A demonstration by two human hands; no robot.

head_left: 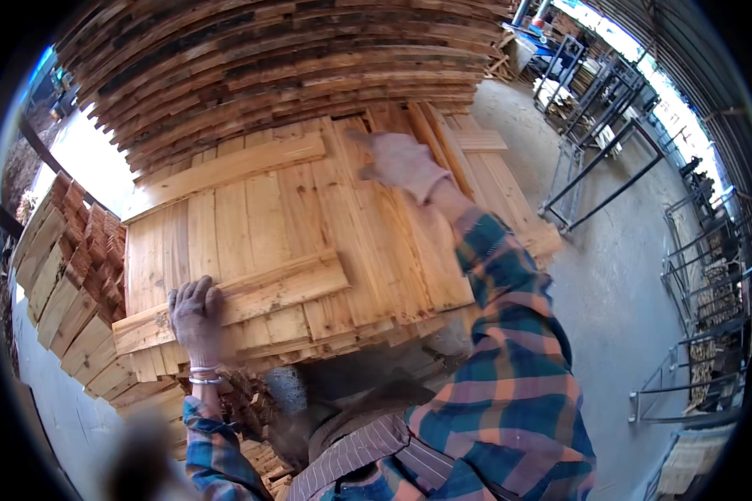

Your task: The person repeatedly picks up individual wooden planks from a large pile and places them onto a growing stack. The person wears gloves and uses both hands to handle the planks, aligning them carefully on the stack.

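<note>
Wooden boards (288, 196) lie side by side on top of a stack in front of me. Two cross battens, a far one (234, 174) and a near one (284, 288), run across the boards on the left. My left hand (196, 320), in a dirty glove, rests on the near batten close to its left end, fingers laid over it. My right hand (405, 163), in a pale glove and slightly blurred, reaches over the boards at the far right. Its thumb and fingers are apart, and I see nothing between them. Whether it touches the boards I cannot tell.
A tall pile of wooden boards (292, 58) rises behind the stack. More stacked wood (67, 292) stands at the left. Metal frames (597, 179) stand on the concrete floor (593, 275) at the right, with racks along the wall. A blurred dark shape (142, 455) is at the lower left.
</note>
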